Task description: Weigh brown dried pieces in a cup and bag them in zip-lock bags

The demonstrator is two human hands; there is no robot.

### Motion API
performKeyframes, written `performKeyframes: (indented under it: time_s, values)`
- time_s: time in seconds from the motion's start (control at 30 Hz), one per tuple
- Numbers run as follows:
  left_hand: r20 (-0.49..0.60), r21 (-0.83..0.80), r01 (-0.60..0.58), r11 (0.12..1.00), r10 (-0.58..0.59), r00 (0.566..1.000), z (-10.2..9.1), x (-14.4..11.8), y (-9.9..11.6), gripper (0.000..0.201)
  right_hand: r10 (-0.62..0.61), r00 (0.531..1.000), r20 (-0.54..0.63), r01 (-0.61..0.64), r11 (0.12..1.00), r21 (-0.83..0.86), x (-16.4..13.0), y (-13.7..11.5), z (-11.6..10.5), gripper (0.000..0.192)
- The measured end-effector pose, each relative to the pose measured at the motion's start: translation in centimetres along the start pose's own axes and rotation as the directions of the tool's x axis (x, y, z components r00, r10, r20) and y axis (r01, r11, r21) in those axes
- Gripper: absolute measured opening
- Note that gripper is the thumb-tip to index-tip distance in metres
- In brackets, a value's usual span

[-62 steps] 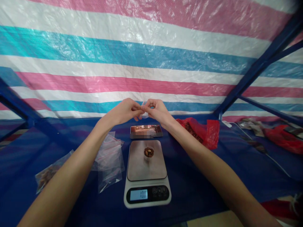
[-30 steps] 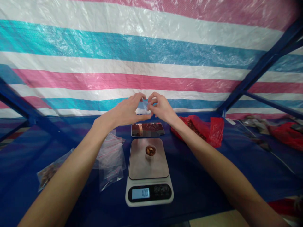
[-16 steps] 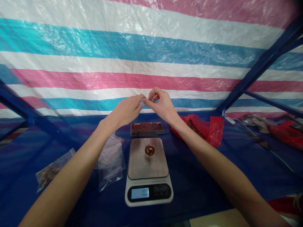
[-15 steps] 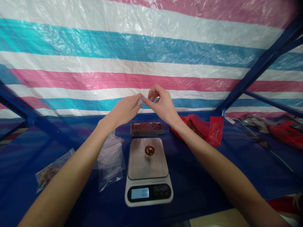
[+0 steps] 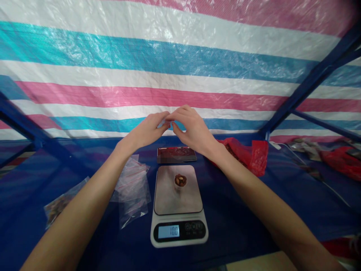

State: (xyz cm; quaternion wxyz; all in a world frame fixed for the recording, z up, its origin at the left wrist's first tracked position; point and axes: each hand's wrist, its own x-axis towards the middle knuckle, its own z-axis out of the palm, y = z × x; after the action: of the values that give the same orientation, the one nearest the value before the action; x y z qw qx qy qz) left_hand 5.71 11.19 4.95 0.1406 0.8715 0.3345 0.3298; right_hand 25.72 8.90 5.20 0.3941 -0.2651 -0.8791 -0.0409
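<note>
Both hands met fingertip to fingertip above the far middle of the blue-covered desk (image 5: 231, 210), pinching something barely visible.

The left hand (image 5: 146, 131) and right hand (image 5: 191, 130) pinched a small clear plastic bag (image 5: 164, 123), almost wholly hidden by the fingers; its contents could not be made out. Below them lay a dark phone (image 5: 176, 154), then a white digital kitchen scale (image 5: 178, 205) bearing a small cup of brown nuts (image 5: 180, 181). Loose clear zip bags (image 5: 132, 190) lay left of the scale, a crumpled red plastic bag (image 5: 248, 154) toward the far right, partly behind the right forearm.
</note>
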Motion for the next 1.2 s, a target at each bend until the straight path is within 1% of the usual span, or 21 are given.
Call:
performKeyframes:
  time_s: [0.1, 0.17, 0.27, 0.33, 0.43, 0.53, 0.6, 0.7, 0.8, 0.87, 1.0, 1.1, 1.17, 1.2]
  values:
    - [0.015, -0.026, 0.004, 1.0, -0.004, 1.0, 0.1, 0.0, 0.0, 0.025, -0.053, 0.995, 0.079, 0.057, 0.997, -0.047, 0.0, 0.0, 0.0, 0.031]
    - [0.006, -0.02, -0.008, 1.0, 0.008, 1.0, 0.2, -0.1, 0.1, 0.023, -0.079, 0.994, 0.079, 0.085, 0.994, -0.071, 0.0, -0.1, 0.1, 0.033]
    - [-0.01, 0.052, -0.025, 0.998, 0.026, 1.0, 0.2, -0.2, 0.3, 0.024, -0.12, 0.99, 0.074, 0.126, 0.988, -0.085, 0.2, -0.4, 0.1, 0.031]
    - [-0.006, 0.13, -0.024, 0.991, 0.025, 1.0, 0.1, -0.2, 0.4, 0.022, -0.124, 0.985, 0.122, 0.133, 0.989, -0.063, 0.3, -0.8, 0.0, 0.032]
    - [0.016, 0.255, -0.032, 0.966, 0.029, 0.999, -0.1, -0.2, 0.8, 0.016, -0.058, 0.968, 0.243, 0.077, 0.994, -0.071, 0.2, -1.4, 0.0, 0.037]
    - [0.041, 0.318, -0.072, 0.946, 0.062, 0.997, 0.2, -0.2, 1.3, 0.02, 0.039, 0.936, 0.351, 0.027, 0.983, -0.182, -0.3, -1.9, 0.4, 0.039]
    - [0.083, 0.353, -0.111, 0.929, 0.087, 0.993, 0.6, -0.1, 1.8, 0.023, 0.086, 0.897, 0.434, 0.018, 0.973, -0.23, -0.6, -2.1, 0.6, 0.032]
    - [0.154, 0.387, -0.165, 0.907, 0.113, 0.982, 1.1, -0.1, 2.5, 0.028, 0.137, 0.837, 0.53, -0.03, 0.978, -0.206, -0.7, -2.2, 0.4, 0.02]
    - [0.181, 0.404, -0.164, 0.9, 0.098, 0.979, 0.9, -0.1, 3.0, 0.026, 0.148, 0.811, 0.566, -0.083, 0.987, -0.14, -0.6, -2.1, -0.4, 0.016]
    - [0.188, 0.407, -0.14, 0.903, 0.067, 0.98, 0.4, -0.3, 3.2, 0.022, 0.113, 0.812, 0.572, -0.075, 0.993, -0.088, -0.5, -2.1, -0.9, 0.014]
    - [0.188, 0.333, -0.085, 0.939, 0.023, 0.982, -0.5, -0.6, 4.0, 0.02, -0.002, 0.854, 0.52, -0.019, 0.999, 0.035, -0.2, -2.1, -1.7, 0.014]
    - [0.192, 0.319, -0.037, 0.947, -0.026, 0.981, -0.9, -0.9, 4.7, 0.016, -0.04, 0.857, 0.515, -0.019, 0.994, 0.11, 0.1, -2.6, -2.6, 0.013]
    - [0.159, 0.348, 0.005, 0.937, -0.065, 0.985, -1.0, -1.4, 5.0, 0.013, -0.066, 0.863, 0.5, -0.034, 0.982, 0.188, 0.4, -3.2, -3.4, 0.016]
    - [0.125, 0.368, 0.027, 0.93, -0.078, 0.989, -1.1, -1.9, 5.1, 0.011, -0.082, 0.881, 0.466, -0.037, 0.97, 0.241, 0.4, -3.6, -3.9, 0.02]
